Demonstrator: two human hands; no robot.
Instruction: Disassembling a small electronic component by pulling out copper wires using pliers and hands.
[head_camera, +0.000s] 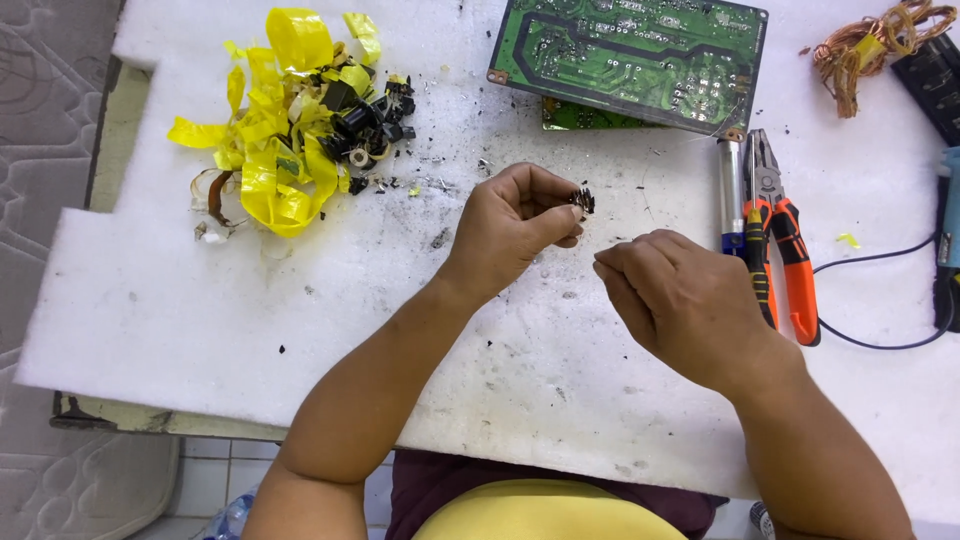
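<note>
My left hand (512, 228) is raised over the white foam sheet (150, 300) and pinches a small dark electronic part (583, 200) between thumb and fingertips. My right hand (672, 300) is just to its right and lower, fingers curled together, pinching something too thin to make out, perhaps a fine wire. The two hands are a few centimetres apart. Orange-handled pliers (782, 240) lie right beside my right hand.
A green circuit board (630, 55) lies at the back centre. A heap of yellow tape and black parts (300, 120) sits back left. A coil of copper wire (865, 45) is back right. A blue tool and black cable (945, 230) lie at the right edge.
</note>
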